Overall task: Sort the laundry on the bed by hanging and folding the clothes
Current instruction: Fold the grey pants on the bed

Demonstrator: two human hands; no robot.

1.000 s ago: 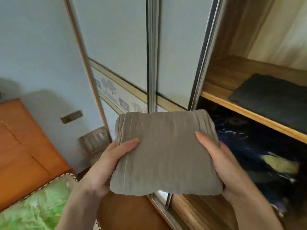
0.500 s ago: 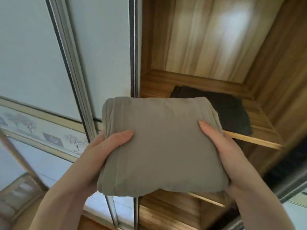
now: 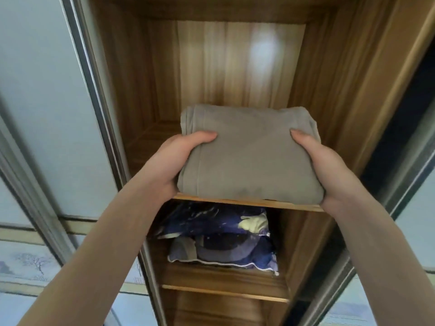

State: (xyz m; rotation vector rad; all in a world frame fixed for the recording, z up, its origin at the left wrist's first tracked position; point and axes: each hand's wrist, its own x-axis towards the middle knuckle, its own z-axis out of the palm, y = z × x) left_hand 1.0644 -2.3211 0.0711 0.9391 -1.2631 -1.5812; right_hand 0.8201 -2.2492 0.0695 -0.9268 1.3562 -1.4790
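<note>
Cloth (image 3: 249,156), folded, level above shelf (image 3: 235,200) edge, gripped at both sides by left hand (image 3: 169,161) and right hand (image 3: 329,170), thumbs on top, fingers hidden beneath. Symmetric hold likely keeps folds intact for sliding onto shelf. Bedding (image 3: 219,238) below shelf.

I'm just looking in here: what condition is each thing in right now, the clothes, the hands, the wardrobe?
Grey garment: folded, held over the upper shelf's front edge.
Left hand: grips the garment's left side.
Right hand: grips its right side.
Upper shelf: bare wood on its left part.
Blue bedding: folded, stacked on the shelf below.
Sliding door: slid aside, compartment open.
</note>
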